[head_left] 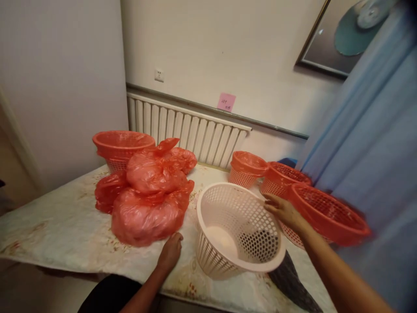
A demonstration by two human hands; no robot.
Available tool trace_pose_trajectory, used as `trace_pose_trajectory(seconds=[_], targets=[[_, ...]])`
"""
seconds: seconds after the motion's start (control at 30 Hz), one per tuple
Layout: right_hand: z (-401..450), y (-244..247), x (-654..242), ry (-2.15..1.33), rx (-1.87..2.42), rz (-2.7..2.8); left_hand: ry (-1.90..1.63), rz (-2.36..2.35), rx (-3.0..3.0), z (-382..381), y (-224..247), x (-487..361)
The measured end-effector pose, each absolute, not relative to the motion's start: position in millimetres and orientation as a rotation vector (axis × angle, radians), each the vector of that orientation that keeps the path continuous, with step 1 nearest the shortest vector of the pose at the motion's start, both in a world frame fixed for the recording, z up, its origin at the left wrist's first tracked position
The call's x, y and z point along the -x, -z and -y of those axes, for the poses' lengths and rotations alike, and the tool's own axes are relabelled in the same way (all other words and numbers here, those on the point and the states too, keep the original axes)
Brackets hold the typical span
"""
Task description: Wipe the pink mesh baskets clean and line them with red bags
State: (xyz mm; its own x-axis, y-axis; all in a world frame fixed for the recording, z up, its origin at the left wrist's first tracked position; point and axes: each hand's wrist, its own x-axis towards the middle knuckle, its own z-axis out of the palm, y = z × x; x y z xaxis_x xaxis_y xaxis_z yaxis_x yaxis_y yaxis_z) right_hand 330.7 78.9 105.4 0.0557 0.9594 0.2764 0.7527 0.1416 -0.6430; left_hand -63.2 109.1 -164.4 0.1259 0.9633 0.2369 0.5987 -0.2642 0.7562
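A large white perforated basket (224,265) stands on the table, tilted a little and holding nothing I can make out. My right hand (282,211) rests at its right rim with the fingers apart, close to a red-lined basket (329,213). My left hand (171,252) lies on the table left of the white basket, its fingers curled in; whether anything is in them is hidden. Just beyond it sits a heap of full red plastic bags (150,213). Something dark and elongated (291,280) lies at the right of the white basket, partly under it.
Behind the bags stands a red-lined basket (124,143). Two smaller ones, one in the middle (246,167) and one beside it (283,176), stand near the wall. A radiator (185,126) and a blue curtain (371,143) border the table (58,221).
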Motion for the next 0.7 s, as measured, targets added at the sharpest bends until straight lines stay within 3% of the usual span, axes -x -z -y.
trace_pose_trajectory(seconds=[0.23, 0.7], targets=[[-60.0, -46.8, -326.3, -0.345, 1.521, 1.578, -1.063, -1.645, -2.041, -75.8, 168.5, 63.2], [-59.8, -42.7, -325.4, -0.392, 1.48, 1.423, -1.121, -1.668, -1.974, -26.3, 159.6, 43.7]])
